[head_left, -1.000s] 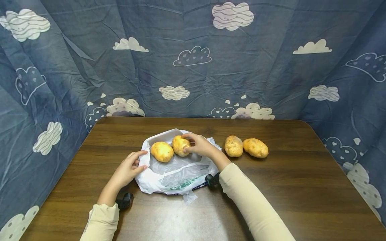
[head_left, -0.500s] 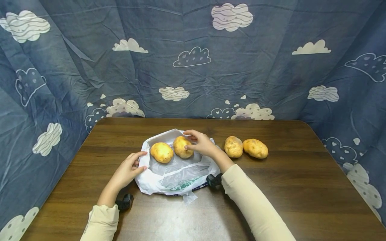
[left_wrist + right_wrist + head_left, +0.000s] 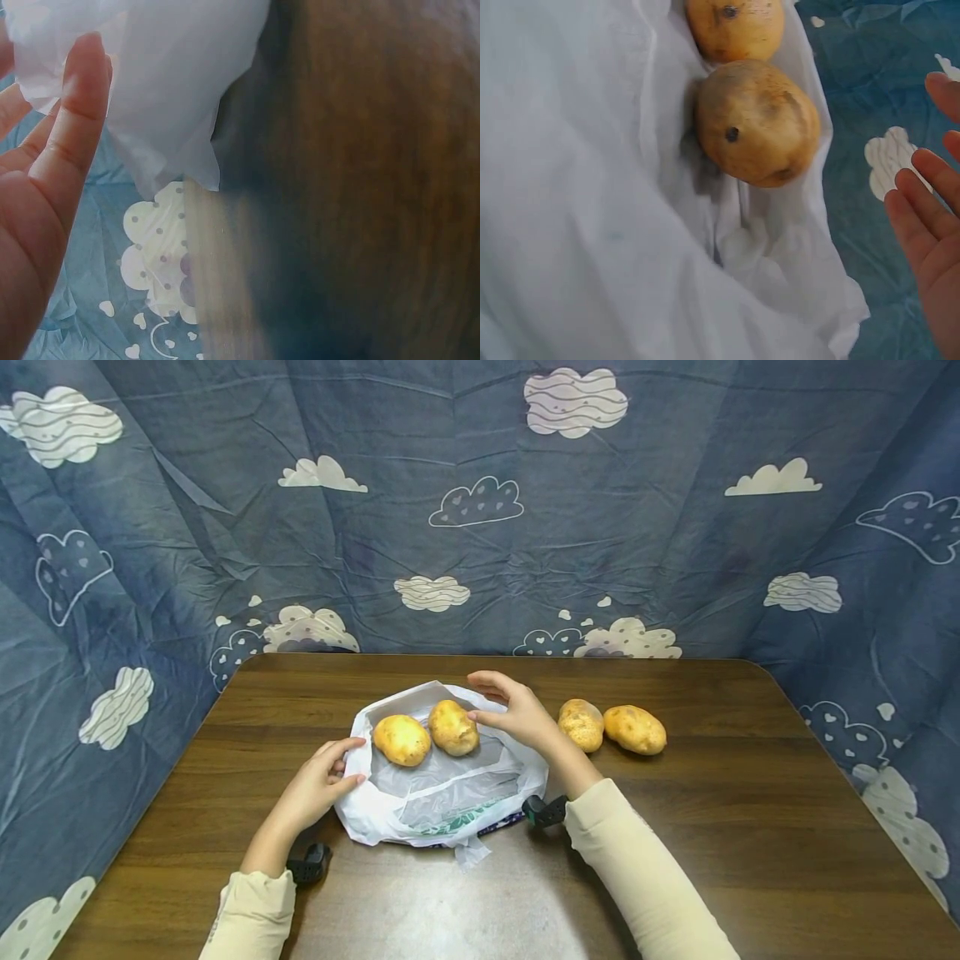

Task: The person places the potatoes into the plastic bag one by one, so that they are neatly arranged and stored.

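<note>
1. The left hand (image 3: 318,781) has its thumb and fingers bent around the left edge of the white bag (image 3: 393,806), pinching the plastic between them. The left wrist view shows plastic between the digits.
2. The left forearm, in a cream sleeve (image 3: 251,910), slants up from the lower left, with a black camera (image 3: 309,863) at the wrist.
3. The right hand (image 3: 513,714) is over the bag's right side, thumb and fingers parted widely, grasping nothing. Its fingers reach leftward, the thumb nearer the person. In the right wrist view the fingers are extended, with a gap between them and the potatoes.
4. The right forearm slants up from the lower right in a matching sleeve (image 3: 645,868); another camera (image 3: 544,811) is on that wrist, just beside the bag.
5. Inside the bag, toward its far side, lie a left potato (image 3: 402,742) and a right potato (image 3: 453,727), side by side. The right hand's thumb tip is just beside the latter.
6. Two more potatoes, one rounder (image 3: 581,725) and one longer (image 3: 635,730), lie on the table (image 3: 712,827) right of the bag.
</note>
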`<control>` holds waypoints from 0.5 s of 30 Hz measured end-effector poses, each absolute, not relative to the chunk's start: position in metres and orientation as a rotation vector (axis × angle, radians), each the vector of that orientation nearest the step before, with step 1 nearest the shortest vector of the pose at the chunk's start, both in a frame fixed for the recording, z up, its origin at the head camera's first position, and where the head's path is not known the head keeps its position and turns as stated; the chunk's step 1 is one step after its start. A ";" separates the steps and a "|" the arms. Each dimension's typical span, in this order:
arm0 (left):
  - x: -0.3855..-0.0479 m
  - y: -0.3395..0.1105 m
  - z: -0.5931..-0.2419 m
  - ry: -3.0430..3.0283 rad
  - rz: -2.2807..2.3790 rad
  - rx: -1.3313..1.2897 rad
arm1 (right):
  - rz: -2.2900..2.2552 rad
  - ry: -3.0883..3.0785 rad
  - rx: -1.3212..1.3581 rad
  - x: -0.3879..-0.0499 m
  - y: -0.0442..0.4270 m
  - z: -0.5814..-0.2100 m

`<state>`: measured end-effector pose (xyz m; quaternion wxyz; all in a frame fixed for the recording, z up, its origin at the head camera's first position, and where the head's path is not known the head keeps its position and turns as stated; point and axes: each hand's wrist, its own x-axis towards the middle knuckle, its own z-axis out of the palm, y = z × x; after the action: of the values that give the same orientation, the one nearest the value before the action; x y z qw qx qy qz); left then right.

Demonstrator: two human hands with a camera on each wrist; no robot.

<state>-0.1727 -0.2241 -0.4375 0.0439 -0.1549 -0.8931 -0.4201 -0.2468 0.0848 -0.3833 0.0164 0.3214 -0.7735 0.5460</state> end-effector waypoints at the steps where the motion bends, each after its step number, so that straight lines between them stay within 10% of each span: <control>1: -0.173 -0.224 -0.438 -2.731 -1.284 -0.471 | 1.690 -2.403 0.993 -0.244 0.086 -0.379; 15: -0.173 -0.225 -0.438 -2.723 -1.291 -0.487 | 1.729 -2.287 0.906 -0.228 0.116 -0.377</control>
<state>-0.1729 -0.2245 -0.4381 0.0445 -0.1594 -0.8912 -0.4224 -0.2282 0.1161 -0.3771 0.0676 0.3006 -0.7589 0.5737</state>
